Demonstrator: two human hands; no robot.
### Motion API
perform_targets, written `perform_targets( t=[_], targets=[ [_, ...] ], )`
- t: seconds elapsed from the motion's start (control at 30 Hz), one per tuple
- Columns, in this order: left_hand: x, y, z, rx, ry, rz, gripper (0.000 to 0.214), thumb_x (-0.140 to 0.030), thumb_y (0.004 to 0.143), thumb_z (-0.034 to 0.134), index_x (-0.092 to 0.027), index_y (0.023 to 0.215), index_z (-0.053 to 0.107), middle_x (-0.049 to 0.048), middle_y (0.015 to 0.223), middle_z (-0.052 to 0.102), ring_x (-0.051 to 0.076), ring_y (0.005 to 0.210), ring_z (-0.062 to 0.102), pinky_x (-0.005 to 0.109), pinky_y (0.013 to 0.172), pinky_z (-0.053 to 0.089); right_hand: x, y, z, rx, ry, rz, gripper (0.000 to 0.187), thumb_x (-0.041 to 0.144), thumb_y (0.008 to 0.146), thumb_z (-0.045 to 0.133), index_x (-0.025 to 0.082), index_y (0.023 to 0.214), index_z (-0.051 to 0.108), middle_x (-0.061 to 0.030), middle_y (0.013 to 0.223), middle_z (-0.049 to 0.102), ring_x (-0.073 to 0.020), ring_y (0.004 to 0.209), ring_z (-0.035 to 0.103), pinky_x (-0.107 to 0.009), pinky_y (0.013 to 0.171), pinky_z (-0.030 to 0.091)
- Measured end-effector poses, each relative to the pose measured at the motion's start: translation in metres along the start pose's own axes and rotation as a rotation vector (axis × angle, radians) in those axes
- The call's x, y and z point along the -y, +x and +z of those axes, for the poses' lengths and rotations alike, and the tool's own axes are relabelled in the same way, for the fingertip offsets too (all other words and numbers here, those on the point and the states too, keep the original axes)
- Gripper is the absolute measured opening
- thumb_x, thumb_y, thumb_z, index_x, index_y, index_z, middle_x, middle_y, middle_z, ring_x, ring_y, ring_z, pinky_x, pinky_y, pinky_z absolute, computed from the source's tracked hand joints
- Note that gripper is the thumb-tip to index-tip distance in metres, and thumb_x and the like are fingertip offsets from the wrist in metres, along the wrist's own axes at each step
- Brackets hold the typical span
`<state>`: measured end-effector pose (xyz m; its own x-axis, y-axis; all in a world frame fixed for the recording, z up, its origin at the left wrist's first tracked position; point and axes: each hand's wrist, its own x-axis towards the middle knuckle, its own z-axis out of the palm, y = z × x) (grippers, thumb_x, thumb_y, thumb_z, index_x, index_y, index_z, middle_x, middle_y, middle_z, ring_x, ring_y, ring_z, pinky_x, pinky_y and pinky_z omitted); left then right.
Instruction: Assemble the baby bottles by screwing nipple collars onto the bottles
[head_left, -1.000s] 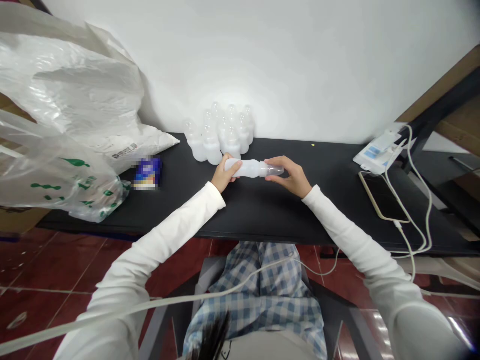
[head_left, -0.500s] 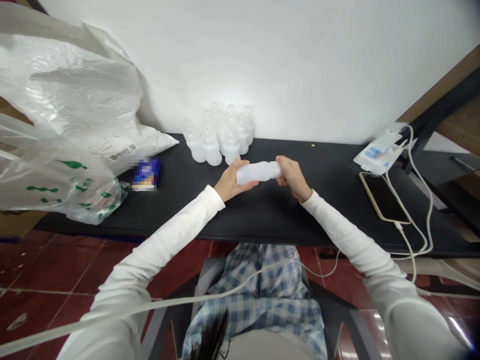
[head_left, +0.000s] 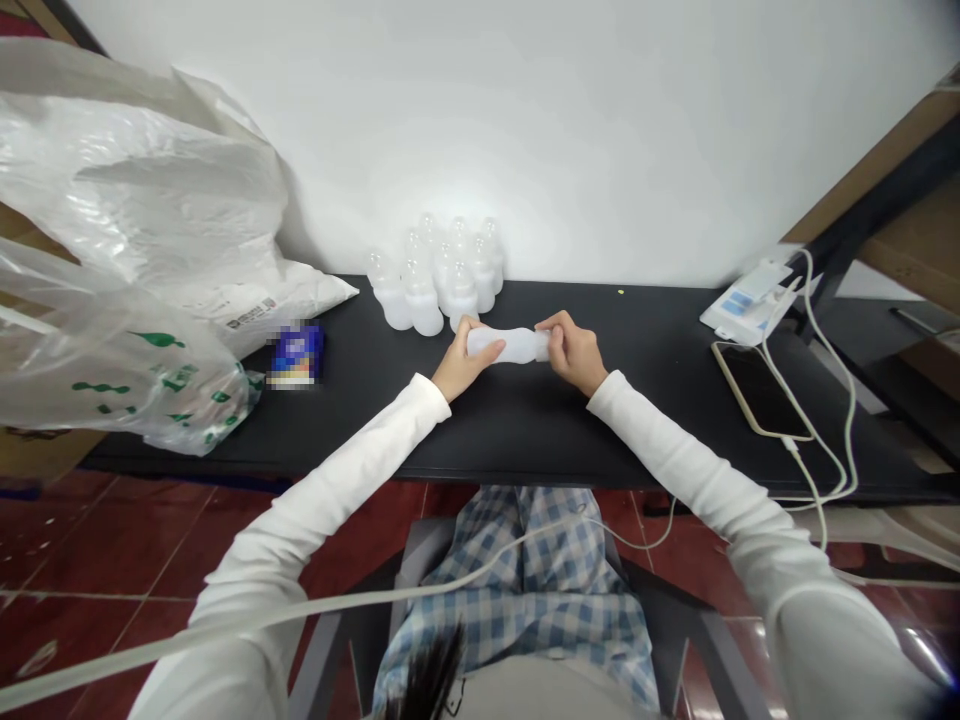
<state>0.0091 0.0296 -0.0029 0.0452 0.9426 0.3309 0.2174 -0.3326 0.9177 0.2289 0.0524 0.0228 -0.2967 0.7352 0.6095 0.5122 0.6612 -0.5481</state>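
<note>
A white, wavy-sided plastic bottle (head_left: 514, 346) lies sideways between my hands, above the black table (head_left: 525, 430). My left hand (head_left: 463, 362) is wrapped round its base, thumb along the near side. At the other end, my right hand (head_left: 574, 350) grips the bottle's neck and cap, with the fingers curled over it, so much of the cap is hidden. Just behind my left hand stands a cluster of several similar white bottles (head_left: 425, 310) with clear domed caps, upright against the wall.
Large white plastic bags (head_left: 150, 200) fill the left side, beside a small blue pack (head_left: 298, 350). On the right lie a phone (head_left: 761, 390) with a charging cable and a white power strip (head_left: 746, 303). A long white cable (head_left: 315, 607) crosses in front of my lap.
My right hand has shifted its grip on the bottle's capped end, its fingers now curled further over the cap. The bottle stays held sideways in my left hand. The view has tilted slightly.
</note>
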Motion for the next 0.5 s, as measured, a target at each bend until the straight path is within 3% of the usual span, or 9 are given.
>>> perform_targets(
  t=[0.07,0.13,0.2,0.23,0.33,0.43,0.5],
  targets=[
    [0.002,0.001,-0.004,-0.002,0.147,0.174,0.057,-0.063,0.070,0.079,-0.023,0.101,0.052,0.0037,0.096,0.064,0.020,0.085,0.065,0.037,0.078,0.056,0.003,0.005,0.000,0.069,0.147,0.247,0.036,0.051,0.095,0.039,0.024,0.080,0.057,-0.0005,0.061,0.061,-0.0124,0.047,0.047,-0.025,0.049,0.040],
    [0.003,0.003,-0.009,0.071,0.272,0.343,0.058,-0.058,0.069,0.082,-0.024,0.107,0.054,0.0065,0.102,0.065,0.025,0.094,0.067,0.044,0.086,0.056,0.004,0.011,-0.002,0.299,0.311,0.537,0.038,0.050,0.094,0.041,0.022,0.070,0.052,0.0013,0.047,0.052,-0.0102,0.038,0.036,-0.023,0.038,0.027],
    [0.004,0.006,-0.012,0.133,0.354,0.497,0.054,-0.056,0.073,0.081,-0.025,0.109,0.055,0.0074,0.103,0.066,0.026,0.096,0.068,0.047,0.088,0.056,0.005,0.016,-0.007,0.501,0.420,0.724,0.042,0.051,0.093,0.042,0.021,0.063,0.048,0.0012,0.040,0.047,-0.0077,0.033,0.025,-0.022,0.033,0.016],
    [0.005,0.008,-0.013,0.136,0.386,0.558,0.053,-0.055,0.075,0.079,-0.025,0.110,0.054,0.0076,0.103,0.067,0.027,0.097,0.068,0.047,0.089,0.056,0.005,0.019,-0.009,0.541,0.463,0.765,0.044,0.053,0.094,0.042,0.021,0.063,0.048,0.0010,0.039,0.046,-0.0067,0.033,0.022,-0.022,0.032,0.013],
    [0.009,0.009,-0.007,0.026,0.460,0.584,0.050,-0.051,0.080,0.077,-0.022,0.109,0.049,0.0100,0.110,0.066,0.027,0.103,0.068,0.045,0.090,0.056,0.006,0.025,-0.016,0.403,0.586,0.714,0.048,0.067,0.090,0.050,0.021,0.077,0.051,0.0032,0.046,0.051,-0.0060,0.035,0.027,-0.020,0.032,0.023],
    [0.011,0.008,0.005,-0.084,0.472,0.407,0.051,-0.050,0.081,0.076,-0.021,0.107,0.043,0.0108,0.112,0.064,0.026,0.102,0.068,0.040,0.085,0.055,0.009,0.031,-0.016,0.193,0.634,0.443,0.055,0.076,0.077,0.063,0.023,0.091,0.050,0.0041,0.065,0.057,-0.0079,0.049,0.046,-0.021,0.046,0.046],
    [0.011,0.006,0.012,-0.077,0.471,0.311,0.054,-0.053,0.080,0.076,-0.021,0.107,0.042,0.0092,0.108,0.064,0.024,0.094,0.068,0.038,0.079,0.055,0.012,0.034,-0.011,0.140,0.561,0.260,0.058,0.074,0.072,0.070,0.024,0.096,0.051,0.0021,0.080,0.060,-0.0096,0.063,0.054,-0.022,0.057,0.051]
  ],
)
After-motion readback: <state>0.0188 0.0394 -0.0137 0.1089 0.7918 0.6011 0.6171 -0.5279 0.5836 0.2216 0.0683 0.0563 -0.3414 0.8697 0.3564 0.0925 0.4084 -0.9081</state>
